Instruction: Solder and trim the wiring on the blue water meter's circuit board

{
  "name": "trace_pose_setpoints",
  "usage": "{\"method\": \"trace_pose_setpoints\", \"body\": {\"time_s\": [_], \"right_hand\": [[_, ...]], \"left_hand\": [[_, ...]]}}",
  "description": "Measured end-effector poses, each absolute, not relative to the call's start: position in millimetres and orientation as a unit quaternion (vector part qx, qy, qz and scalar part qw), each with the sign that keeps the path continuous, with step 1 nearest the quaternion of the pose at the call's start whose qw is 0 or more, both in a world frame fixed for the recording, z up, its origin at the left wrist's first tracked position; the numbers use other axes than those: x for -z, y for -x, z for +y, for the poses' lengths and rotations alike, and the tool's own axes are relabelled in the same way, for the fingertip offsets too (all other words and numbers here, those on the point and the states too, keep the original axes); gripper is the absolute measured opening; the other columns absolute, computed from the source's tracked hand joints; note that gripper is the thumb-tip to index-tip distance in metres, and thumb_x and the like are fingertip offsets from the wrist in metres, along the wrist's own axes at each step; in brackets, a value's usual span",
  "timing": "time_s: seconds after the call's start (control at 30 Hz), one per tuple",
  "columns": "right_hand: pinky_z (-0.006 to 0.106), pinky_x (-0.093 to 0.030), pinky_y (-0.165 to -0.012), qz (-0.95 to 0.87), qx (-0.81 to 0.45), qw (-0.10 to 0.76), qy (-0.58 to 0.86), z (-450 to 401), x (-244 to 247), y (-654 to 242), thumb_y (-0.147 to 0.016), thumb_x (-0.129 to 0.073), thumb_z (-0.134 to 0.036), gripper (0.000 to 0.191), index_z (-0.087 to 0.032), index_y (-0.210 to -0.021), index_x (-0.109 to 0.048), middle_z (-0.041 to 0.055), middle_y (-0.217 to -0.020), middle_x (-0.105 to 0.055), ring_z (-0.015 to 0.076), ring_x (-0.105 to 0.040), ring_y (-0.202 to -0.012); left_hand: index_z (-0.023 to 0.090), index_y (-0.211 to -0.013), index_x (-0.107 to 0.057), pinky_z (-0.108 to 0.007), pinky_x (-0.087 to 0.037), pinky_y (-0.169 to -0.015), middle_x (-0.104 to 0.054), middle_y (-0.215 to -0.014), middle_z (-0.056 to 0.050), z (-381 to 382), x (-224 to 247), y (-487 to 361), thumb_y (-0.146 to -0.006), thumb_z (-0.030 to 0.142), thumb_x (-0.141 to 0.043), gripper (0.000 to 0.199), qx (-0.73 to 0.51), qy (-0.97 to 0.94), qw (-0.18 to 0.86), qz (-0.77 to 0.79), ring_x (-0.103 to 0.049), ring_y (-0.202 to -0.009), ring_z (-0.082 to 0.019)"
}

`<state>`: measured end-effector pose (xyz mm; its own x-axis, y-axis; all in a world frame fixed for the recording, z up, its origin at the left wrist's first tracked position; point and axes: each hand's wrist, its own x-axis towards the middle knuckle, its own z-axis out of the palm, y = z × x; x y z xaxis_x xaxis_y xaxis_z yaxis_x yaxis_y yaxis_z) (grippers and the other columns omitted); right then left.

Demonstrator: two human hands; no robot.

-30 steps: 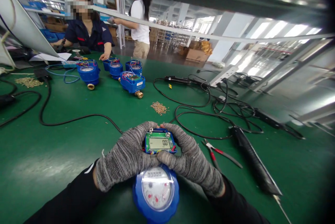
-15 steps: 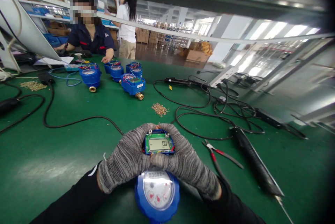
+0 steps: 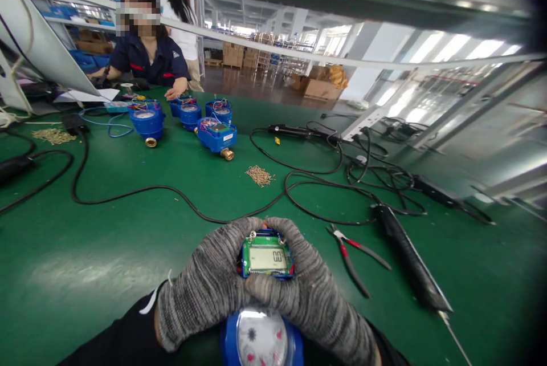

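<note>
Gloved left hand (image 3: pixel 209 280) and right hand (image 3: pixel 314 286) curl around a blue meter (image 3: pixel 261 338), nearest side of green tabletop (image 3: pixel 128 246); cardboard boxes (image 3: pixel 322 90) stand beyond its far edge.

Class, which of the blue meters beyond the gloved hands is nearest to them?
The blue meter with the white label; it stands farther forward than the other blue meters, which show no such label.

The meter (image 3: pixel 265 329) is blue, its dial marks (image 3: pixel 279 334) apparently red.

Blue meter (image 3: pixel 261 338) cut off below; tiny display marks (image 3: pixel 276 264) illegible
</note>
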<state>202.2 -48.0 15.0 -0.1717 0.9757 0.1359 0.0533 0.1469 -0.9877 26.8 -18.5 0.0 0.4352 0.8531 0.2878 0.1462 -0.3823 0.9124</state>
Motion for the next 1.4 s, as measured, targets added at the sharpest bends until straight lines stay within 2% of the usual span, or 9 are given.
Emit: {"method": "trace_pose_setpoints", "body": {"time_s": [0.17,0.3,0.47,0.67,0.87,0.97,1.13,1.27,1.4], "right_hand": [[0.035,-0.062,-0.075,-0.622,-0.461,0.443,0.452,-40.7,-11.8,-209.5,-0.066,-0.09,-0.04,0.067,-0.026,-0.121,-0.055,0.0042,-0.106,-0.072,0.0235,-0.071,-0.089],[0.035,-0.062,-0.072,-0.658,-0.424,0.422,0.457,-38.4,-12.8,-212.0,-0.066,-0.089,-0.038,0.064,-0.027,-0.121,-0.057,0.0036,-0.106,-0.072,0.0236,-0.072,-0.087],[0.036,-0.061,-0.075,-0.71,-0.331,0.424,0.455,-35.7,-9.9,-214.9,-0.067,-0.087,-0.043,0.061,-0.028,-0.12,-0.061,0.0032,-0.106,-0.072,0.0243,-0.071,-0.09],[0.029,-0.061,-0.062,-0.716,-0.343,0.405,0.454,-36.4,-9.6,-216.5,-0.069,-0.086,-0.048,0.057,-0.027,-0.116,-0.061,0.0029,-0.099,-0.073,0.022,-0.072,-0.081],[0.032,-0.061,-0.071,-0.717,-0.324,0.425,0.448,-36.3,-7.8,-216.2,-0.066,-0.088,-0.047,0.061,-0.027,-0.117,-0.061,0.0036,-0.105,-0.071,0.0236,-0.07,-0.089],[0.033,-0.061,-0.074,-0.714,-0.328,0.439,0.435,-34.2,-2.2,-216.8,-0.066,-0.088,-0.046,0.061,-0.028,-0.118,-0.061,0.0033,-0.106,-0.07,0.0235,-0.07,-0.091],[0.038,-0.06,-0.077,-0.698,-0.351,0.439,0.444,-34.2,7.9,-220.6,-0.065,-0.089,-0.045,0.065,-0.029,-0.12,-0.059,0.0048,-0.11,-0.068,0.0255,-0.069,-0.093],[0.044,-0.06,-0.079,-0.702,-0.336,0.438,0.449,-35.2,11.2,-224.7,-0.067,-0.088,-0.049,0.065,-0.03,-0.121,-0.058,0.0055,-0.112,-0.067,0.028,-0.068,-0.095],[0.046,-0.059,-0.078,-0.715,-0.294,0.438,0.458,-34.1,10.7,-226.1,-0.067,-0.086,-0.051,0.062,-0.03,-0.12,-0.06,0.0066,-0.109,-0.068,0.0291,-0.068,-0.092]], "left_hand": [[0.026,-0.129,-0.055,-0.047,-0.053,-0.101,-0.063,-0.13,-0.008,-18.4,-9.9,-24.9,-0.063,0.033,-0.091,0.075,-0.382,-0.691,0.506,0.347,-0.063,-0.116,-0.03],[0.034,-0.139,-0.046,-0.044,-0.055,-0.099,-0.063,-0.13,-0.004,-15.7,-25.4,-9.3,-0.063,0.029,-0.091,0.088,-0.297,-0.69,0.59,0.295,-0.063,-0.116,-0.028],[0.038,-0.144,-0.04,-0.047,-0.035,-0.118,-0.045,-0.151,-0.002,-14.6,-16.3,11.2,-0.077,0.033,-0.081,0.078,-0.308,-0.724,0.527,0.32,-0.043,-0.139,-0.028],[0.031,-0.134,-0.053,-0.045,-0.046,-0.108,-0.06,-0.135,-0.004,-21.6,1.4,10.5,-0.079,0.038,-0.079,0.061,-0.338,-0.706,0.498,0.372,-0.058,-0.122,-0.027],[0.029,-0.131,-0.055,-0.045,-0.046,-0.108,-0.061,-0.134,-0.005,-19.7,-7.3,10.6,-0.076,0.037,-0.082,0.062,-0.35,-0.698,0.509,0.362,-0.058,-0.123,-0.028],[0.03,-0.132,-0.055,-0.044,-0.045,-0.11,-0.059,-0.137,-0.005,-14.2,-11.7,21.9,-0.08,0.034,-0.078,0.058,-0.336,-0.704,0.534,0.325,-0.054,-0.128,-0.027],[0.026,-0.12,-0.064,-0.04,-0.047,-0.107,-0.061,-0.131,-0.007,-8.4,-10.8,36.7,-0.087,0.027,-0.069,0.033,-0.356,-0.776,0.42,0.308,-0.058,-0.123,-0.023],[0.024,-0.119,-0.065,-0.036,-0.048,-0.105,-0.063,-0.129,-0.007,-4.6,-18.4,33.0,-0.09,0.025,-0.066,0.029,-0.335,-0.842,0.317,0.28,-0.06,-0.119,-0.021],[0.019,-0.105,-0.068,-0.038,-0.049,-0.102,-0.065,-0.119,-0.009,1.2,-25.9,24.6,-0.092,0.023,-0.059,0.016,-0.327,-0.873,0.254,0.257,-0.062,-0.112,-0.022]]}}
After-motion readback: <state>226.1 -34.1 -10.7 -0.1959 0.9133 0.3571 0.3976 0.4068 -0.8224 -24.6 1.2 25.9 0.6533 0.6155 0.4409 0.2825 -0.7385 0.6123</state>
